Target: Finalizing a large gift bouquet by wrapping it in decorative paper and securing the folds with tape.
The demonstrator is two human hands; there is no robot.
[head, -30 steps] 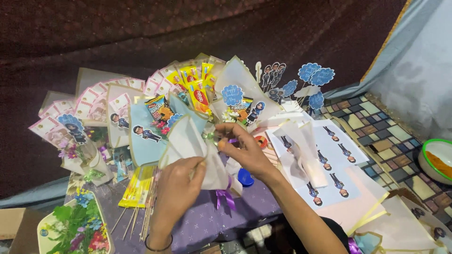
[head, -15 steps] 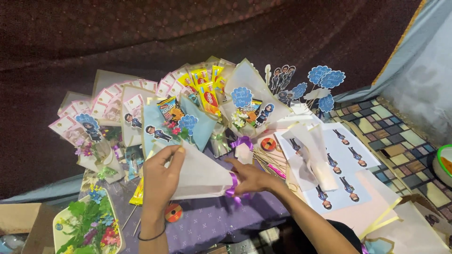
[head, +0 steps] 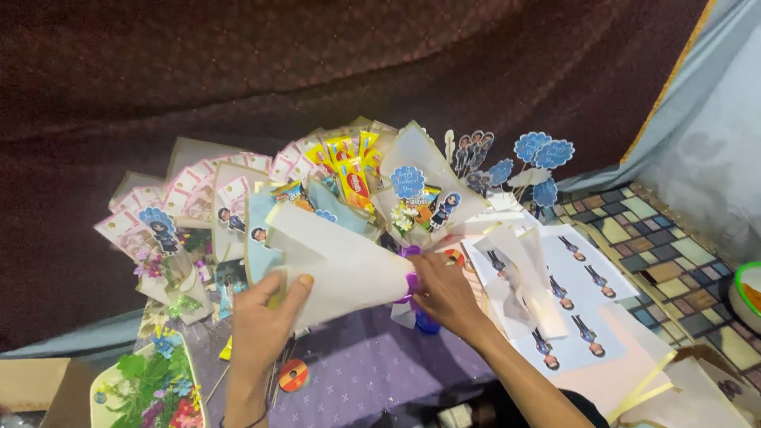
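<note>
Both hands hold a paper-wrapped bouquet point(head: 337, 265) lying on its side above the purple cloth point(head: 357, 372). The left hand point(head: 265, 321) grips the wide open end of the cream wrapping, thumb on top. The right hand point(head: 444, 293) closes around the narrow stem end, where a purple ribbon point(head: 411, 285) is tied. Behind it lies a row of finished bouquets point(head: 317, 182) with snack packets and cartoon toppers. Printed cut-out sheets point(head: 579, 309) lie to the right, and a tray of artificial flowers point(head: 151, 388) sits at the lower left.
</note>
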